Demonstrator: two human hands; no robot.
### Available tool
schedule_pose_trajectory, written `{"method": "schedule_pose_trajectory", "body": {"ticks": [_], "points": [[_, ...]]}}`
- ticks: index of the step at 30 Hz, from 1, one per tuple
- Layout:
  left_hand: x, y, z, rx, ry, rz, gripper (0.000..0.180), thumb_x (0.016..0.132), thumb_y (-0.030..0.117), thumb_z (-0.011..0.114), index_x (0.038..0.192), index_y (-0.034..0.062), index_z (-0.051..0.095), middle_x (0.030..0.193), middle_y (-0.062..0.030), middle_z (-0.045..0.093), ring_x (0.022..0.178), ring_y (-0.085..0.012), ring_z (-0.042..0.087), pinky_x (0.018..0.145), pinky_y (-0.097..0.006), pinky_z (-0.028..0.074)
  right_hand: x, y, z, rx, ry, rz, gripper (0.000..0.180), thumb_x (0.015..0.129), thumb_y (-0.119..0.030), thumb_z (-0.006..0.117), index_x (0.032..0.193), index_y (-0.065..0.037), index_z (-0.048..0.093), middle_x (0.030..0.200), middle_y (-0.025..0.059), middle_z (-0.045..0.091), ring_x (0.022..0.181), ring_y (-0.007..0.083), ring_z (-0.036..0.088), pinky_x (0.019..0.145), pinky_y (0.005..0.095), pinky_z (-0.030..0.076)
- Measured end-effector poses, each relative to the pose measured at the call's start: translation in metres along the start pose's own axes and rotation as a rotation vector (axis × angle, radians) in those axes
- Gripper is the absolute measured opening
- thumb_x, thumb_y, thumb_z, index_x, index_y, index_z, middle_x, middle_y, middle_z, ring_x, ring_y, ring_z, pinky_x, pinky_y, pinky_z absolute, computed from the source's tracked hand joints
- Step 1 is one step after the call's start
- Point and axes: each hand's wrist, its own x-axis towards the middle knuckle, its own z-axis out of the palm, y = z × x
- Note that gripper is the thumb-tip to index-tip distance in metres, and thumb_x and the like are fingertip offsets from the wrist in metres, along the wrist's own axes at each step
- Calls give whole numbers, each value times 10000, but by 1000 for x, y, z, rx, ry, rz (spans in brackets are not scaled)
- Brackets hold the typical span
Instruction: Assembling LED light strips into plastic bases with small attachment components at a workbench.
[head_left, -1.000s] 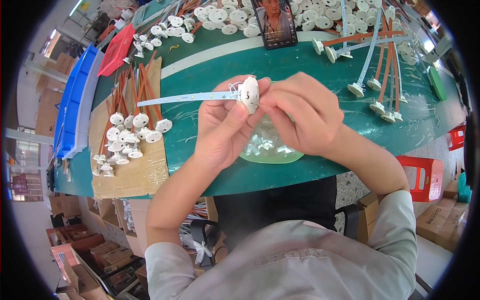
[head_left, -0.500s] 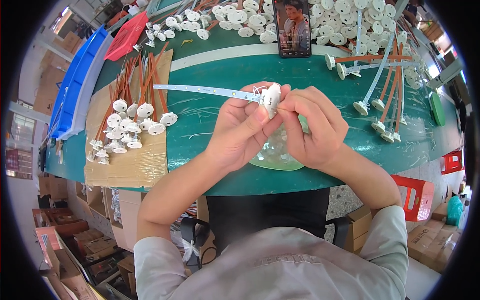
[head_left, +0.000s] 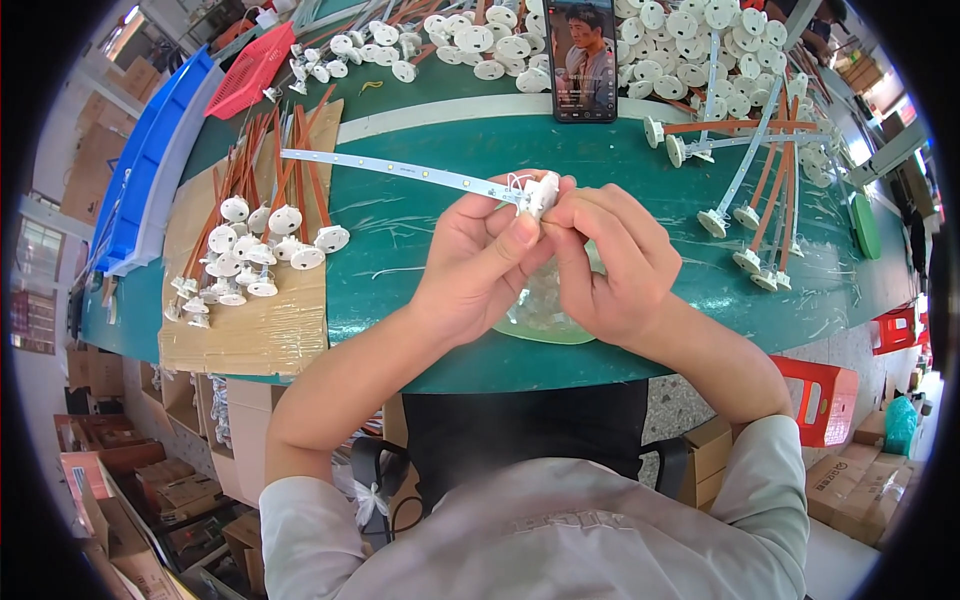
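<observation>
My left hand (head_left: 470,260) is closed around a white round plastic base (head_left: 540,192), thumb on its near side. From this base a pale blue LED strip (head_left: 400,170) sticks out to the left, and thin white wires loop where the two join. My right hand (head_left: 618,260) has thumb and forefinger pinched together against the base's right side; whatever sits between those fingertips is too small or hidden to make out. Under both hands is a light green dish (head_left: 545,333) with small clear pieces in it, partly covered by the hands.
Finished-looking strips with white bases (head_left: 285,220) lie on a cardboard sheet (head_left: 250,335) at left. More bases (head_left: 690,50) are heaped at the back behind a propped phone (head_left: 583,60). Loose strips (head_left: 740,185) lie at right. Blue bin (head_left: 150,170) and red basket (head_left: 250,70) stand far left.
The base has turned in my fingers, showing less of its round face. The strip's free end has swung up and left. My right hand stays pinched against the base.
</observation>
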Motion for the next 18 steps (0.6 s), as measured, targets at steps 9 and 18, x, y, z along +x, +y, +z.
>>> {"method": "schedule_pose_trajectory", "body": {"ticks": [9,18], "points": [[5,6,1,40,-24,11,409,958,115,638,1332,20,501,1337,-155,566,1242,-205,551,1047,-351,476,6,4,-11,78,-80,50,165,770,106,688,911,38,639,829,132,661,660,218,605,580,279,488],[16,30,-2,568,93,102,374,971,140,619,1301,-15,533,1281,-157,606,1175,-228,600,979,-363,515,12,-3,0,65,-109,156,239,804,69,687,1017,19,592,916,147,686,716,212,667,638,292,516]]}}
